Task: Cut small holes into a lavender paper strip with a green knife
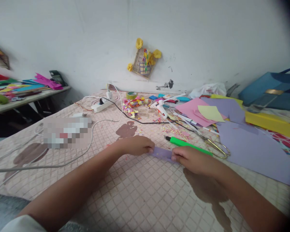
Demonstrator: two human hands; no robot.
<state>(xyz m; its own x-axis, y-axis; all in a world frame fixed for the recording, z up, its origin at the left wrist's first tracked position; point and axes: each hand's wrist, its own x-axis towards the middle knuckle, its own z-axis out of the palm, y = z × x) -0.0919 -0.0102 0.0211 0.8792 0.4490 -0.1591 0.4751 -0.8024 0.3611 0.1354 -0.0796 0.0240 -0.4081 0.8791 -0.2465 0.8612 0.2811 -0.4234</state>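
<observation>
A small purple paper strip point(162, 153) stretches between my two hands, low over the patterned tablecloth. My left hand point(138, 145) is closed on its left end, with thumb and fingers pinched together. At the other end my right hand point(189, 157) pinches the strip the same way. Just behind my right hand lies a green cutter point(188, 145) with a black tip. Gold-handled scissors point(216, 147) rest beside it, to the right. Larger purple sheets point(253, 151) lie farther right.
A white glue gun point(160, 109) with a black cable sits behind my hands, near paper scraps point(135, 104) and green tape point(131, 95). White cables and a power strip point(102, 104) are left; a blue bag point(270, 88) stands back right.
</observation>
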